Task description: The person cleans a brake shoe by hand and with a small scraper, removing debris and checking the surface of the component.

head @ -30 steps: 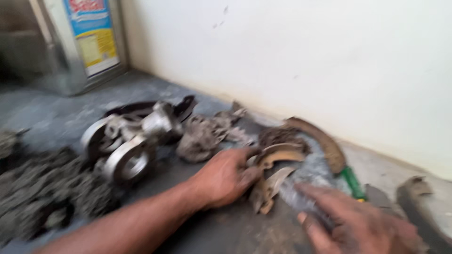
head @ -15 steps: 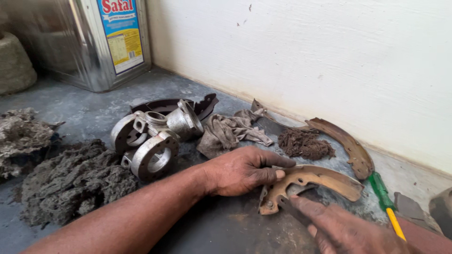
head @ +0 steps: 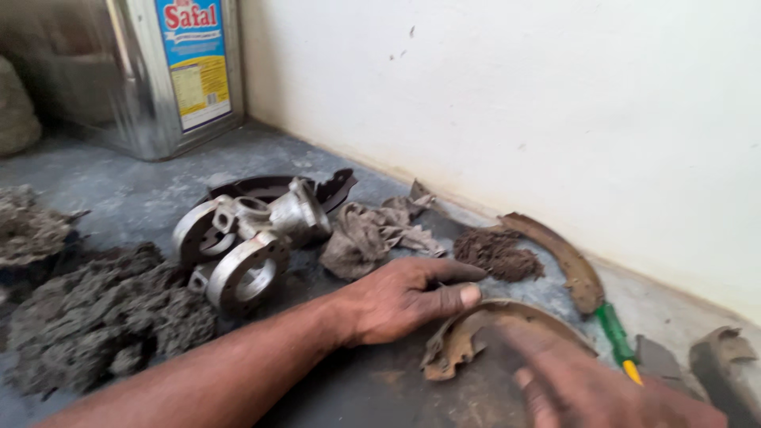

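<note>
Pinned flat under the left hand [head: 404, 299], thumb against the rim: a rusty curved brake shoe [head: 476, 337] on the grey floor [head: 143, 190], touched by open right hand [head: 587, 384] fingertips. Lay beside: second brake shoe [head: 559, 257], greasy rag [head: 369, 234], aluminium housing [head: 246, 238], green-handled screwdriver [head: 617, 341].

You have 2 hands down here, your left hand [head: 404, 297] and your right hand [head: 587, 388]. You can see 2 curved rusty brake shoes, 1 by your hands [head: 476, 337] and 1 by the wall [head: 559, 257]. There is 1 metal part with 2 rings [head: 242, 242], 1 dirty rag [head: 372, 234], 1 big tin can [head: 178, 71], 1 green and yellow screwdriver [head: 617, 342], and 1 small pile of brown dirt [head: 498, 254].
</note>
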